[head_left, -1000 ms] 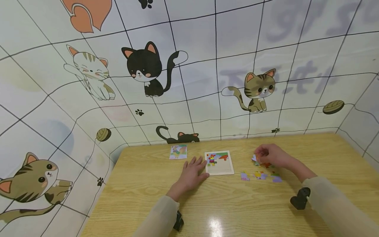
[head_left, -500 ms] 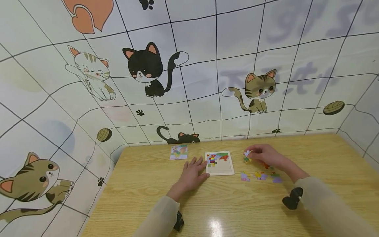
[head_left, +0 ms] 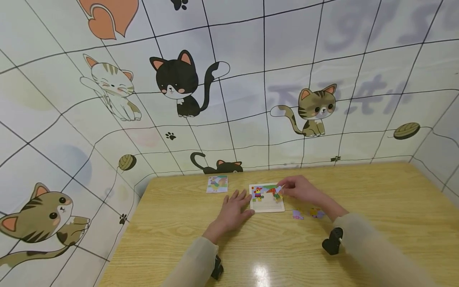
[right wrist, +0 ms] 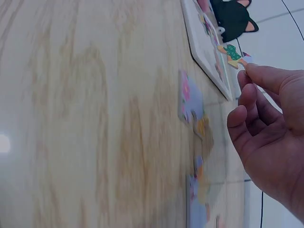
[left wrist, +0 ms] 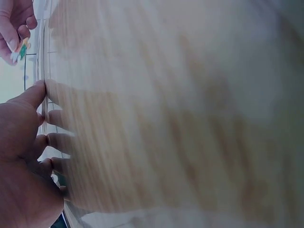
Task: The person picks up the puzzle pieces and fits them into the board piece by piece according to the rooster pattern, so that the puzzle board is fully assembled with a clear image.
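A jigsaw puzzle piece (right wrist: 231, 53), with green, orange and white on it, is pinched between the thumb and fingers of my right hand (head_left: 302, 189). It hangs over the right side of the white-framed puzzle tray (head_left: 268, 211); in the right wrist view it looks raised above the tray. Joined pieces (head_left: 258, 193) with a colourful bird and a red shape fill the tray's upper and left parts. My left hand (head_left: 232, 212) lies palm down on the table, fingers spread, touching the tray's left edge. Seen from the left wrist, the fingers (left wrist: 32, 96) are extended.
Right of the tray lie loose puzzle pieces, one lilac (head_left: 297, 214) and one with yellow (head_left: 316, 213). My right forearm covers the area beyond them. A picture card (head_left: 217, 184) lies at the back left. Behind the wooden table (head_left: 172, 235) rises a cat-patterned wall (head_left: 247, 135).
My right hand has carried the puzzle piece leftward from the loose pieces to over the tray's right side. My left hand has stayed in place.
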Demonstrator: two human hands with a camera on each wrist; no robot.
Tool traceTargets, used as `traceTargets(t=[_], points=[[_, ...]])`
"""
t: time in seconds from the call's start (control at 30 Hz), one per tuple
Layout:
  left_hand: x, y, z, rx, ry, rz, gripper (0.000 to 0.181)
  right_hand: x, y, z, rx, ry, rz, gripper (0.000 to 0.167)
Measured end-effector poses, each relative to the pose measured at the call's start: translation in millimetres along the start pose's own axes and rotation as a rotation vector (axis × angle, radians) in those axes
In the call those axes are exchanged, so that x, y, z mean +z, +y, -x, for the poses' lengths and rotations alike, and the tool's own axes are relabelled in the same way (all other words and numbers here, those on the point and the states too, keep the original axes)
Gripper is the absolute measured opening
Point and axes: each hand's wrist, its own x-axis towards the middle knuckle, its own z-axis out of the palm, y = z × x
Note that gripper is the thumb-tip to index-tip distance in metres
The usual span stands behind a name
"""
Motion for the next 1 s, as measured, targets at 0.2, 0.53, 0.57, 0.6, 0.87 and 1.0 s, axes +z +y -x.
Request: traceTargets(t=[0.2, 0.53, 0.57, 0.6, 0.87, 1.0], points=[[-1.5, 0.6, 0.0, -0.002, 0.009, -0.005, 0.059, 19.0, -4.8, -12.1, -0.058, -0.004, 0.043, 0.020], [-0.2, 1.9, 0.1, -0.015, -0.001, 0.001, 0.059, 38.1, -9.5, -18.3, -0.073, 0.021, 0.166, 0.016], [0.1, 1.7, 0.2, -0.018, -0.003, 0.002, 0.059, 40.0, -9.1, -19.8, -0.063, 0.028, 0.176, 0.015], [0.1, 1.8, 0.1, -0.019, -0.002, 0.002, 0.059, 41.7, -8.6, -21.2, -0.059, 0.035, 0.192, 0.016], [2.4, -1.0, -1.0, -0.016, -0.001, 0.007, 0.059, 49.9, -10.3, -25.9, -0.059, 0.060, 0.287, 0.019], [3.8, -2.9, -1.4, -0.004, 0.008, 0.002, 0.059, 52.1, -12.1, -26.6, -0.051, 0.062, 0.313, 0.020]])
